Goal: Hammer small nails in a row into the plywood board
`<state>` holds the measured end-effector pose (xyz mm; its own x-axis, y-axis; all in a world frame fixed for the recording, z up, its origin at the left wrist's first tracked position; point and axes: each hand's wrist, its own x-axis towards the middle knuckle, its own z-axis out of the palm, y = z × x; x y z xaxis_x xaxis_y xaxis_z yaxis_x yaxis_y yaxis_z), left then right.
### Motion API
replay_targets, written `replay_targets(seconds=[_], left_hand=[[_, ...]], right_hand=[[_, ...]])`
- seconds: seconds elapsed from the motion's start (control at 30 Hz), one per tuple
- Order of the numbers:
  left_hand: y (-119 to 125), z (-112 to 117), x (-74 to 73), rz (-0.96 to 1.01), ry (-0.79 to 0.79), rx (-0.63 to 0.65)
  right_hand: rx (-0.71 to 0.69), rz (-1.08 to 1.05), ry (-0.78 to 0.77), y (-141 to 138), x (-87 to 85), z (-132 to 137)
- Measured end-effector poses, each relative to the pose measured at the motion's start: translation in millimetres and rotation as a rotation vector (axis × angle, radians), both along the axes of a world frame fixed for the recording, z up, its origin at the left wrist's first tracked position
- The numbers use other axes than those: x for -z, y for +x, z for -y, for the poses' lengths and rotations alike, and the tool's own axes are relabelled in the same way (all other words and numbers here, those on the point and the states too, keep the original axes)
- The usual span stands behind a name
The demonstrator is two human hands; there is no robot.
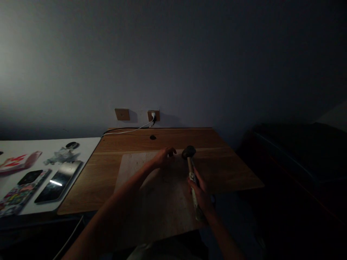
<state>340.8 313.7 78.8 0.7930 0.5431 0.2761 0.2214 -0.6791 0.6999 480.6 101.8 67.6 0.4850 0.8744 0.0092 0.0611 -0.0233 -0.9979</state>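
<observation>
Nearest the camera, the right hand (200, 195) is wrapped tight around the lower half of a hammer (191, 169). The butt of the pale handle sticks out below the fist toward the person. The shaft runs up and away from the grip, leaning slightly left. Its dark head (189, 152) sits well beyond the knuckles, over the far edge of a pale board (162, 206).

The board lies flat on a wooden desk (225, 169) and overhangs its near edge. Further out, the left hand (163, 157) rests on the board with its fingers curled down, just left of the hammer head and close to it. The light is too dim to tell whether those fingertips pinch anything.

To the left, on a white table (89, 142), lie a dark smartphone (58, 181) and a colourful phone case (18, 195). On the wall behind the desk, a white cable (130, 130) runs from a plugged wall socket (153, 115).
</observation>
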Motion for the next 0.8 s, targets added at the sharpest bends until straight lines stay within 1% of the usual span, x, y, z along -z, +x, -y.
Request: replay_targets(seconds=[0.1,0.13,0.17,0.23,0.33,0.47,0.63,0.7,0.8], left_hand=[[-25,14,-20.1,-0.214,0.074,0.175],[-31,20,-24.9,-0.274,0.12,0.208],[-36,27,-28.4,-0.323,0.167,0.213],[-40,36,-31.5,-0.391,0.244,0.15],[-36,44,-30.7,-0.46,0.287,0.022],[-29,44,-29.8,-0.558,0.313,-0.076],[-21,40,-29.4,-0.634,0.288,-0.196],[-15,35,-27.1,-0.622,0.283,-0.216],[-5,23,-18.8,-0.455,0.225,-0.196]], right_hand=[[-0.014,-0.036,-0.035,1,2.9,-1],[-0.017,-0.035,-0.04,1,4.4,-1],[-0.017,-0.033,-0.042,1,5.7,-1],[-0.011,-0.023,-0.033,2,7.2,-2],[-0.032,-0.011,-0.017,1,5.1,-1],[-0.032,0.025,0.001,0,-0.1,0],[-0.027,0.004,-0.043,0,2.0,0],[-0.022,0.0,-0.055,0,3.1,0],[-0.028,0.02,-0.053,0,1.5,1]])
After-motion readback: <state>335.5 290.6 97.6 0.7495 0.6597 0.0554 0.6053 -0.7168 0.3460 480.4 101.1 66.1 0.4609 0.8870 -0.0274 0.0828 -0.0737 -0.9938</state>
